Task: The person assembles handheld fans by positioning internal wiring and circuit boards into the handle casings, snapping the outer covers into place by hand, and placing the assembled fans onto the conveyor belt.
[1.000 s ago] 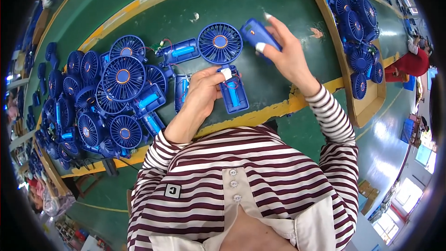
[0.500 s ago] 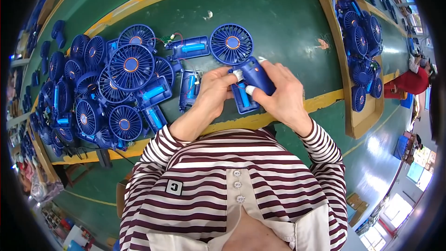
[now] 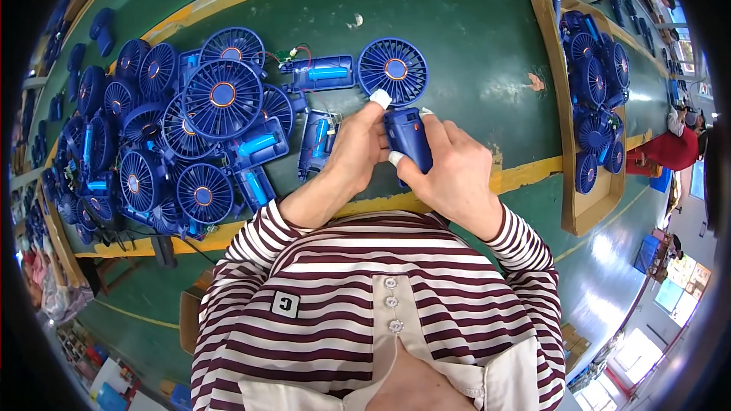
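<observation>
A blue handheld fan [image 3: 394, 70] lies in front of me with its round grille pointing away. Over its handle sits a blue handle cover [image 3: 409, 139], which hides the inside of the handle. My left hand [image 3: 358, 141] grips the handle from the left, its white-capped thumb up near the base of the grille. On the other side my right hand [image 3: 454, 164] closes round the cover, thumb along the near end and fingers at the far right edge. White finger caps show on both hands.
Many blue fans [image 3: 221, 95] are heaped on the left of the green table [image 3: 464, 38]. Close by my left hand lie opened handles with blue batteries [image 3: 327, 73] and thin wires. A cardboard tray [image 3: 590, 205] of fans stands at the right. A person in red [image 3: 678, 144] is farther right.
The cover, held tilted beside the open handle before, now lies over it and hides the battery. My left thumb has shifted up toward the grille.
</observation>
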`<state>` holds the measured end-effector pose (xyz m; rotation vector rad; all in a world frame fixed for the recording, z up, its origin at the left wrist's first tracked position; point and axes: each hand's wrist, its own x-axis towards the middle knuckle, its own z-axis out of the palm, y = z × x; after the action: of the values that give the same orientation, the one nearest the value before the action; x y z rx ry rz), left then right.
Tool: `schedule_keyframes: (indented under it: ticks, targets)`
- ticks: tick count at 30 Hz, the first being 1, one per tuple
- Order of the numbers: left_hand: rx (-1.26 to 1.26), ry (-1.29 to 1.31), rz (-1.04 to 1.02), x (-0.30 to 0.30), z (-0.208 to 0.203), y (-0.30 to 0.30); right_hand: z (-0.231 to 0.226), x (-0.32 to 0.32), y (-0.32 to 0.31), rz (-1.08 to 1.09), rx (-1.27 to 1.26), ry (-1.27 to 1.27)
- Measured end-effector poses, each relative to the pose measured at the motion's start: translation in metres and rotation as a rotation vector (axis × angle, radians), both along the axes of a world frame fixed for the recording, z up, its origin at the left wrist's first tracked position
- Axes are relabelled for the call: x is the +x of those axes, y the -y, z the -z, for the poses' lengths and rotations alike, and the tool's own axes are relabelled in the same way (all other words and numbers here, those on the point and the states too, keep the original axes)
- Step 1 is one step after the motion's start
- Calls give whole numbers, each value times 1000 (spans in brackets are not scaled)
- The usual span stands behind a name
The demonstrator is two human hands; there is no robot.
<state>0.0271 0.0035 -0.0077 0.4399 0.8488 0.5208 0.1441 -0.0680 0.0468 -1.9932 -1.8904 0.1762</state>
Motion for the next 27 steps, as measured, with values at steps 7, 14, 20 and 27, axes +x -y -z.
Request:
schedule_keyframes:
  ticks: [7,14,20,27]
  targets:
    - [-11,-30,39,-1,-8,-2,4,-8,-4,-5,-60,57]
    - [-34,-33,15,0,-5,-1,7,-12,-5,-7,-49,110]
    - [92,-27,37,1,1,2,9,-12,-3,-15,-42,122]
    - [133,-49,41,2,0,3,11,-11,-1,-15,-41,146]
